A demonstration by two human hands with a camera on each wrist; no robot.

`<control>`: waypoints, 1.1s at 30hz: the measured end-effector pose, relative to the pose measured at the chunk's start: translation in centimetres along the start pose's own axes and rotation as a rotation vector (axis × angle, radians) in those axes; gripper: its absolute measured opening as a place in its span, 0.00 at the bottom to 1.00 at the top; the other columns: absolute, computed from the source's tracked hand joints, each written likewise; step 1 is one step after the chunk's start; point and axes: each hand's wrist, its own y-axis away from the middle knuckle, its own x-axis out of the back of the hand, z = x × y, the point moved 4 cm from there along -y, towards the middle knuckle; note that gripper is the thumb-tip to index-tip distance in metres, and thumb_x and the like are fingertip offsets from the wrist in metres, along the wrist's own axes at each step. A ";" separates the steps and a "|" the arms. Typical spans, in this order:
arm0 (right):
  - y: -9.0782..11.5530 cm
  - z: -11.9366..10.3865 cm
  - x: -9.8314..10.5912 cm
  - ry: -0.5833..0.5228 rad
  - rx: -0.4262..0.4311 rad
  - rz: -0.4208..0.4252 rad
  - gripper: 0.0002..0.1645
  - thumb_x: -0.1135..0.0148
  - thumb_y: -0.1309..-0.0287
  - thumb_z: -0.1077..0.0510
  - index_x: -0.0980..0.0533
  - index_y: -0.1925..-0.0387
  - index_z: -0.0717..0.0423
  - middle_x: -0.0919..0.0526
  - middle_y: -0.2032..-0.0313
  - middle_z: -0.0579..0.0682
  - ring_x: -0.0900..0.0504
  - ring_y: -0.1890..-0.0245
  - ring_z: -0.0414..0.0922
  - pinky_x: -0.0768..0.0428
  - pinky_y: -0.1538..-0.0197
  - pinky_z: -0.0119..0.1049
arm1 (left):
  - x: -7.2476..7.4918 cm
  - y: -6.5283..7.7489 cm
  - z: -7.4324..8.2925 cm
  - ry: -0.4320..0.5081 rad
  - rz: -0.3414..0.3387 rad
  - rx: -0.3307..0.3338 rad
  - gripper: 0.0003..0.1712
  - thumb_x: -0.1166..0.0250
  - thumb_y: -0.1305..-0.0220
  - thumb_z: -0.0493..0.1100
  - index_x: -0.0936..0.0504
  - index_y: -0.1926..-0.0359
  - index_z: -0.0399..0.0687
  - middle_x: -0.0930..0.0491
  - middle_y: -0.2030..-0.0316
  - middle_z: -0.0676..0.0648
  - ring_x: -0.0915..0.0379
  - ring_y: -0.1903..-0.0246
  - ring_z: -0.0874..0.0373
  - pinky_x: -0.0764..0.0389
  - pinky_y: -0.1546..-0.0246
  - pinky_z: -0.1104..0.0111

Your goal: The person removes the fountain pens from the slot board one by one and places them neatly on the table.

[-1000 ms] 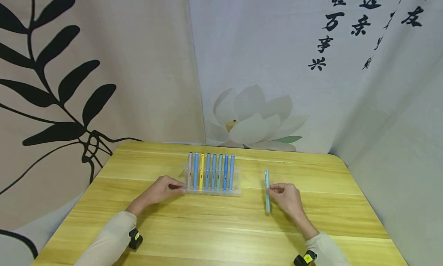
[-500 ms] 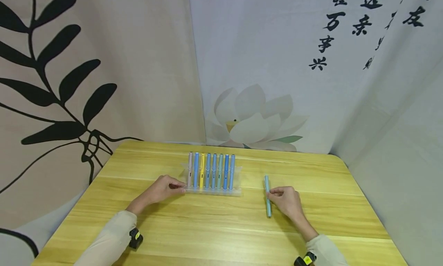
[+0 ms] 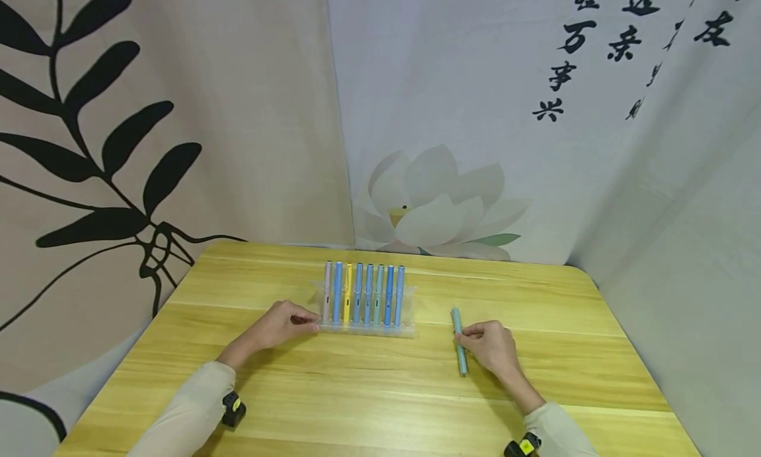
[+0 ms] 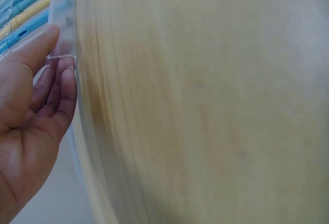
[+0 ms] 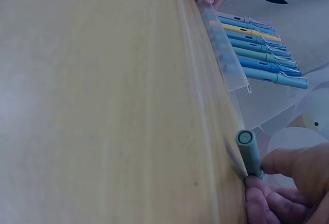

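Observation:
In the head view, my left hand (image 3: 284, 323) pinches the left end of a clear plastic pen stand (image 3: 380, 331). The left wrist view shows the thumb on top of the stand's end (image 4: 62, 47) and the fingers beneath. Several capped pens stand side by side in it: a pinkish one (image 3: 327, 292), a yellow one (image 3: 347, 295), a green one (image 3: 377, 295) and the others blue. To the right of the stand, my right hand (image 3: 492, 345) holds a pale blue-green pen (image 3: 461, 361) between thumb and fingers. The right wrist view shows that pen's round end (image 5: 245, 137) facing the camera.
A light wooden table (image 3: 357, 404) lies under both hands. Behind it hangs a curtain (image 3: 267, 146) printed with leaves, a lotus and black characters. Each sleeve carries a small black wrist camera, the left one (image 3: 233, 411) near the table's front.
My right hand has drawn the pen slightly toward me, and the pen's far end now leans further left. The left hand keeps its place on the stand.

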 end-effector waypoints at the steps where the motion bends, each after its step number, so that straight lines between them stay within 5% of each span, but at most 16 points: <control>1: 0.0 0.0 0.0 0.004 0.000 0.001 0.09 0.23 0.45 0.54 0.11 0.68 0.57 0.11 0.73 0.48 0.19 0.77 0.38 0.31 0.78 0.32 | 0.0 0.0 0.0 -0.003 0.001 -0.001 0.15 0.31 0.31 0.46 0.11 0.50 0.42 0.11 0.54 0.45 0.18 0.64 0.59 0.17 0.63 0.70; 17: 0.1 -0.4 0.2 0.007 -0.015 -0.035 0.10 0.24 0.43 0.52 0.11 0.69 0.55 0.12 0.75 0.45 0.23 0.80 0.39 0.32 0.79 0.32 | 0.1 0.1 0.3 -0.005 0.002 0.002 0.14 0.31 0.31 0.46 0.11 0.50 0.42 0.11 0.54 0.45 0.18 0.64 0.59 0.17 0.63 0.70; 25: -0.5 -2.9 1.3 -0.014 0.129 -0.007 0.14 0.26 0.41 0.54 0.12 0.57 0.59 0.10 0.66 0.48 0.15 0.68 0.43 0.19 0.66 0.38 | 0.1 0.0 0.1 -0.008 0.003 -0.004 0.14 0.31 0.31 0.46 0.11 0.51 0.43 0.12 0.54 0.45 0.18 0.63 0.60 0.17 0.62 0.70; 33: -1.4 -5.7 0.5 -0.081 0.241 -0.039 0.18 0.27 0.38 0.51 0.14 0.50 0.57 0.10 0.62 0.46 0.14 0.62 0.45 0.16 0.58 0.41 | 0.0 0.0 -0.1 -0.016 0.014 -0.018 0.15 0.30 0.31 0.48 0.11 0.50 0.44 0.12 0.52 0.45 0.17 0.60 0.61 0.17 0.60 0.71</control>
